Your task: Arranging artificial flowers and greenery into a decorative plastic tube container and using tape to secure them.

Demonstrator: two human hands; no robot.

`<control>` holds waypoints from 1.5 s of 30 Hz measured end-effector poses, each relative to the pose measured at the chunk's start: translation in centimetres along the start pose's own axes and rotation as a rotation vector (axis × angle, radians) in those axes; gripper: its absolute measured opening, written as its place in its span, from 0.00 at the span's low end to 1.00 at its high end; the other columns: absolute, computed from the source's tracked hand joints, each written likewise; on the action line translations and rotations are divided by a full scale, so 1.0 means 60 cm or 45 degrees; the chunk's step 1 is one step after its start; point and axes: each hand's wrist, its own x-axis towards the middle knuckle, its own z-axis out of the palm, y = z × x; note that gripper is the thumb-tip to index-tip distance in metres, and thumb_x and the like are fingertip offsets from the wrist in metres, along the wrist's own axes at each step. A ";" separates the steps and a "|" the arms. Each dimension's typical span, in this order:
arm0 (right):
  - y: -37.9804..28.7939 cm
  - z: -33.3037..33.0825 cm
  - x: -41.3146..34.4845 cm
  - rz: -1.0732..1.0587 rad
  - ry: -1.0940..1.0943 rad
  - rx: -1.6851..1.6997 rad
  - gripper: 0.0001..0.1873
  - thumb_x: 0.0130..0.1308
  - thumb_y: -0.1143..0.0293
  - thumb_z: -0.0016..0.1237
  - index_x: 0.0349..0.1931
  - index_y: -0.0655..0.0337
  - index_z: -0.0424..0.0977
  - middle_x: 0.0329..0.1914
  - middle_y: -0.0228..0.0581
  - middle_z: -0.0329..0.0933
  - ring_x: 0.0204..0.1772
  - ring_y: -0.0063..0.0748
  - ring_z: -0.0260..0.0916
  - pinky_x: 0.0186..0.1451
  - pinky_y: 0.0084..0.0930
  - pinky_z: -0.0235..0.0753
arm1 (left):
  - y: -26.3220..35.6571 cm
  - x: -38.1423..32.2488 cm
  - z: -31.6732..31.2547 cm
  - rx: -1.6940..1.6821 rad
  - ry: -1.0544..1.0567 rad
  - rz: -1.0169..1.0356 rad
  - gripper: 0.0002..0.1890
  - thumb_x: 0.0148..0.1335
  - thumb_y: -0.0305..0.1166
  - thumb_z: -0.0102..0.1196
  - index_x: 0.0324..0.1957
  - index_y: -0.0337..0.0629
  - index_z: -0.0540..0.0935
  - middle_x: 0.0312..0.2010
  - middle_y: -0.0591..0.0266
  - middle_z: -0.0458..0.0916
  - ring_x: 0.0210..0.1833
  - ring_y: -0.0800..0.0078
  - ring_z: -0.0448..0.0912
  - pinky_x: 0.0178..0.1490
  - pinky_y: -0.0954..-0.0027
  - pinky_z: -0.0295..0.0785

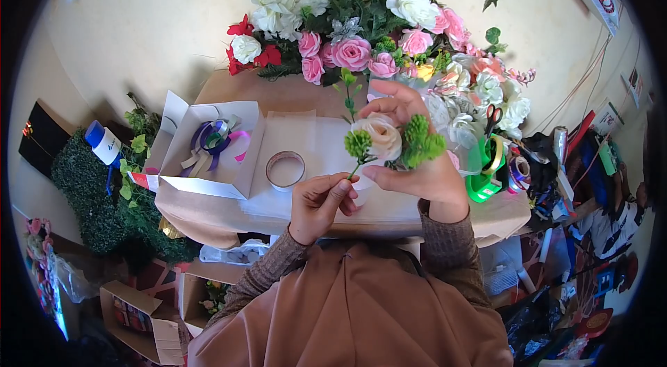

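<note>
Over the table, my left hand pinches the thin green stem of a small artificial flower bunch between thumb and fingertips. The bunch has a cream rose, a bumpy green sprig on its left and a fuller green sprig on its right. A leafy green twig rises behind the rose. My right hand curves around the bunch from the right, fingers and thumb spread apart; whether its fingertips touch the petals is unclear. Below the hands lies white paper, with a roll of tape standing on it.
On the left, an open white box holds ribbon rolls. Artificial roses crowd the table's back. At right are a green tape dispenser, scissors and a ribbon spool. A white glue bottle with blue cap lies left of the table.
</note>
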 end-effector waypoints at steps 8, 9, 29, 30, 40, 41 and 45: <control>0.016 0.004 0.006 0.124 -0.077 0.052 0.44 0.43 0.81 0.62 0.61 0.60 0.51 0.46 0.39 0.72 0.44 0.22 0.70 0.46 0.21 0.70 | -0.003 0.001 0.002 0.094 -0.021 0.016 0.11 0.65 0.27 0.47 0.43 0.28 0.78 0.25 0.61 0.77 0.25 0.79 0.77 0.27 0.78 0.75; 0.010 0.004 0.009 0.200 -0.040 0.132 0.43 0.43 0.81 0.62 0.61 0.60 0.52 0.43 0.38 0.73 0.42 0.22 0.70 0.44 0.20 0.70 | -0.002 0.002 0.002 0.095 -0.017 -0.009 0.11 0.65 0.27 0.47 0.43 0.28 0.79 0.25 0.61 0.77 0.25 0.79 0.77 0.27 0.79 0.74; -0.019 -0.015 0.052 0.196 -0.005 0.215 0.10 0.50 0.76 0.55 0.33 0.64 0.71 0.31 0.34 0.72 0.32 0.19 0.68 0.34 0.17 0.67 | 0.030 -0.001 -0.002 0.117 0.002 -0.171 0.12 0.65 0.30 0.50 0.43 0.31 0.80 0.19 0.65 0.76 0.18 0.83 0.73 0.20 0.81 0.68; -0.026 -0.017 0.050 0.199 -0.022 0.176 0.10 0.50 0.76 0.55 0.33 0.65 0.71 0.32 0.36 0.72 0.33 0.21 0.68 0.36 0.17 0.67 | 0.029 -0.002 -0.004 0.186 -0.014 -0.176 0.11 0.64 0.30 0.51 0.42 0.32 0.80 0.19 0.66 0.76 0.18 0.85 0.72 0.20 0.82 0.67; -0.032 -0.051 0.052 -0.046 -0.016 -0.073 0.04 0.55 0.80 0.54 0.29 0.67 0.73 0.25 0.35 0.75 0.26 0.18 0.69 0.27 0.15 0.68 | 0.014 0.003 -0.003 0.327 0.153 0.087 0.12 0.60 0.27 0.55 0.44 0.32 0.80 0.19 0.67 0.75 0.19 0.86 0.70 0.24 0.82 0.67; -0.033 -0.052 0.052 -0.034 0.008 -0.124 0.04 0.55 0.80 0.55 0.29 0.67 0.73 0.25 0.34 0.75 0.27 0.19 0.69 0.28 0.16 0.69 | 0.007 0.003 -0.012 0.376 0.218 0.239 0.17 0.56 0.28 0.59 0.47 0.32 0.77 0.20 0.68 0.74 0.20 0.85 0.70 0.25 0.82 0.67; -0.019 -0.053 0.047 -0.103 0.001 -0.497 0.07 0.52 0.77 0.58 0.30 0.66 0.73 0.26 0.34 0.74 0.30 0.22 0.71 0.32 0.21 0.70 | -0.021 -0.002 -0.039 0.519 0.165 0.323 0.43 0.44 0.33 0.68 0.61 0.34 0.59 0.35 0.61 0.72 0.36 0.77 0.71 0.39 0.75 0.69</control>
